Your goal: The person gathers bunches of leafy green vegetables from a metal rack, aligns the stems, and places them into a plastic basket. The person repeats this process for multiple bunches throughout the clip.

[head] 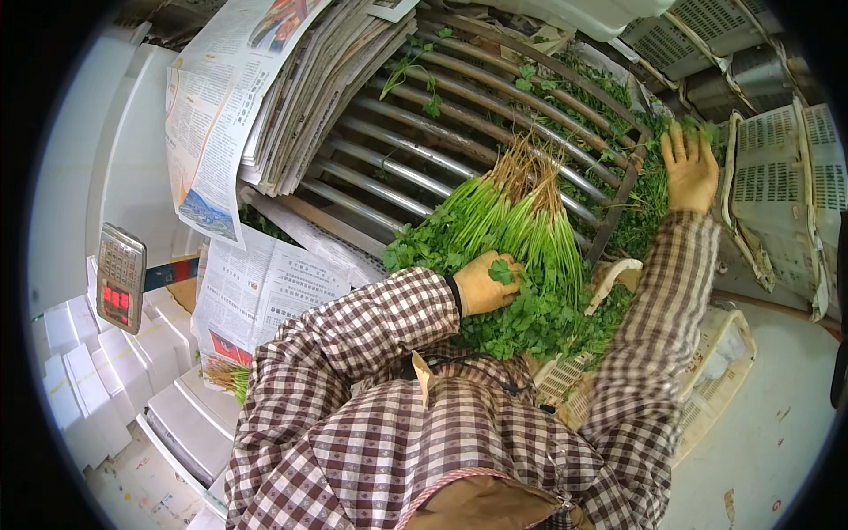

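My left hand (489,283), in a tan glove, is curled on the leafy part of a bunch of coriander (530,248). The bunch lies with its brown roots away from me, across the near right side of a metal-bar rack (411,159). A small leaf lies over my left fingers. My right hand (690,169), also gloved, reaches out beyond the rack's right edge with its fingers extended and slightly apart. Blurred green leaves show just past its fingertips; their contact with the hand is unclear.
A newspaper stack (324,86) stands on the rack's left. Loose coriander (639,212) lies along the right side, beside plastic crates (772,192). A digital scale display (121,278) and white boxes (99,371) are at left. Another rooted bundle (228,377) sits near newspaper sheets (265,291).
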The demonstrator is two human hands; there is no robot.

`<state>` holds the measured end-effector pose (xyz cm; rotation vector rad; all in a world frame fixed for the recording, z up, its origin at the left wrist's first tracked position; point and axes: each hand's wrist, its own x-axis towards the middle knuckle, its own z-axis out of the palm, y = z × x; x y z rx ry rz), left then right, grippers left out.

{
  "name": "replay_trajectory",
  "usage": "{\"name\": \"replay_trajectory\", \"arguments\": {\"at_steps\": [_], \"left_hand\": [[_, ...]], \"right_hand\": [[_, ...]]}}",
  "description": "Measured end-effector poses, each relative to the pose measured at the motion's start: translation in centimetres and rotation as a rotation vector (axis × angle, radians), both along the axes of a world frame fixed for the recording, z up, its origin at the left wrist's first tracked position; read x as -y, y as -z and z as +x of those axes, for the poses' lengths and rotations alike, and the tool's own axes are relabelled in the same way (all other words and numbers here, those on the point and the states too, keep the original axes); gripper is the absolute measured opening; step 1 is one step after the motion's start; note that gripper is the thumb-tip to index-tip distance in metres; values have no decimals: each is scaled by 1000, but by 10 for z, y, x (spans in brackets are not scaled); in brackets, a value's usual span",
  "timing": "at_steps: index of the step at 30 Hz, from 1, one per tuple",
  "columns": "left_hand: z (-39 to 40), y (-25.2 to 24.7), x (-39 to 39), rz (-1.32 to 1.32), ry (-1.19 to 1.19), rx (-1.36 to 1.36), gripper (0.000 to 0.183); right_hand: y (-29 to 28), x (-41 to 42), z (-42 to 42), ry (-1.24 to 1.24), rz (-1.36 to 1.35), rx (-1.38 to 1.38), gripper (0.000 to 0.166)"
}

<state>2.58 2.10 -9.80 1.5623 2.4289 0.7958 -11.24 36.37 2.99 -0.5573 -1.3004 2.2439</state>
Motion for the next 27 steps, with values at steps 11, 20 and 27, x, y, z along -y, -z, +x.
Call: {"name": "replay_trajectory", "arguments": {"at_steps": [11,20,27], "left_hand": [[-14,-36,9,-84,-183,284,17],[-22,-58,23,-123,-290,213,27],[-24,-63,1,-392,-272,103,36]], "right_hand": [[65,138,131,-832,1435,607,80],[66,144,137,-679,1652,491,43],[80,145,132,-726,1396,488,44]]}}
